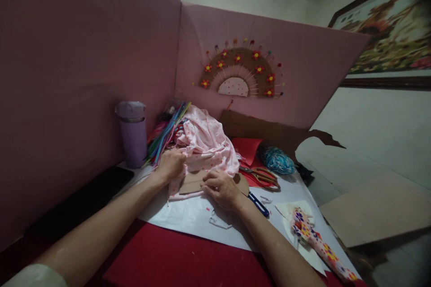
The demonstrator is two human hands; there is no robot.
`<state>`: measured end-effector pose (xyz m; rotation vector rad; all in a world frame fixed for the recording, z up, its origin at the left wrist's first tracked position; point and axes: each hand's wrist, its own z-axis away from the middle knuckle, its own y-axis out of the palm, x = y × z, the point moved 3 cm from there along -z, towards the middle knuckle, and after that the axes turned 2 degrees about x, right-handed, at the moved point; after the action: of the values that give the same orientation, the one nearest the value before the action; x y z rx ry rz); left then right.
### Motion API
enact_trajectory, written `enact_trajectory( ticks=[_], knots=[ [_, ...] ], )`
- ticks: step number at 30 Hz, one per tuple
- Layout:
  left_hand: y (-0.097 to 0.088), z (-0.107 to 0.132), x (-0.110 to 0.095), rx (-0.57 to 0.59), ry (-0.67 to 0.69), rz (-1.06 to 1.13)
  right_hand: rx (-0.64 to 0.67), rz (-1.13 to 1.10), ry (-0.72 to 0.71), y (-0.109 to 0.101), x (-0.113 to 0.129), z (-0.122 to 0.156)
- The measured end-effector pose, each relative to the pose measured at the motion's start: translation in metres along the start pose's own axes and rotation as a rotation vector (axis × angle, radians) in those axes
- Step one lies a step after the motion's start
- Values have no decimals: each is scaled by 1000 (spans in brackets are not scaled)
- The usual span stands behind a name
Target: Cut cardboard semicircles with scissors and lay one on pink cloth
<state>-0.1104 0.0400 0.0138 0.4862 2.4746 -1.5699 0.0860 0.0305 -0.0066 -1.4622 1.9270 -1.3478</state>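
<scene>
Pink fabric with small red spots (pixel 210 136) lies bunched on the white table covering, its near part spread flat. My left hand (pixel 171 164) is closed on the fabric's left side. A flat brown cardboard piece (pixel 191 182), rounded at its right end, rests on the spread part of the cloth. My right hand (pixel 220 188) holds the cardboard down, fingers bent and pointing left; the hand hides its middle. Just right of that hand lies a dark blue cutter (pixel 258 204). Scissors with bronze-coloured handles (pixel 264 178) lie behind it on red sheets (pixel 247 148).
A purple tumbler (pixel 134 136) stands left, beside colourful pipe cleaners (pixel 171 128). Blue yarn (pixel 278 160) and torn cardboard (pixel 262 128) are at the back right. A flower-patterned wrapped object (pixel 316 240) lies near right. Pink panels (pixel 303 63) enclose the back, bearing a decorated cardboard arch (pixel 247 56).
</scene>
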Motion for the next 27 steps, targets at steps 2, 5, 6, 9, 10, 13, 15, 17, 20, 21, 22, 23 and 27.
enact_trajectory(
  ticks=[2, 5, 6, 9, 10, 13, 15, 17, 20, 21, 22, 23, 27],
  knots=[
    [-5, -3, 9, 5, -90, -46, 2, 1, -4, 0, 0, 0],
    [-6, -5, 18, 31, -176, -91, 6, 4, -6, 0, 1, -1],
    [-5, -5, 19, 39, -185, -106, 6, 7, -5, 0, 1, -1],
    [0, -4, 20, 61, -190, -151, 4, 14, -1, -1, 2, -1],
    [1, -4, 20, 63, -192, -162, 3, 16, 0, -1, 2, -1],
    [-2, -2, 21, 30, -205, -186, 2, 17, 5, 0, 2, 0],
    [-8, -1, 17, -14, -194, -190, 3, 17, 6, 0, 1, 0],
    [-14, 0, 8, -53, -154, -166, 4, 18, 1, -1, 2, 1],
    [-18, 4, -13, -41, -33, -64, 6, 21, -9, -2, 3, 0],
    [-18, 6, -21, -10, 16, -16, 6, 23, -10, -2, 4, 0],
    [-16, 8, -28, 29, 60, 33, 5, 24, -11, -2, 4, 0],
    [-15, 11, -33, 69, 92, 78, 4, 24, -12, -3, 4, 0],
    [-12, 19, -32, 124, 65, 174, -2, 23, -10, -3, 4, 1]
  ],
)
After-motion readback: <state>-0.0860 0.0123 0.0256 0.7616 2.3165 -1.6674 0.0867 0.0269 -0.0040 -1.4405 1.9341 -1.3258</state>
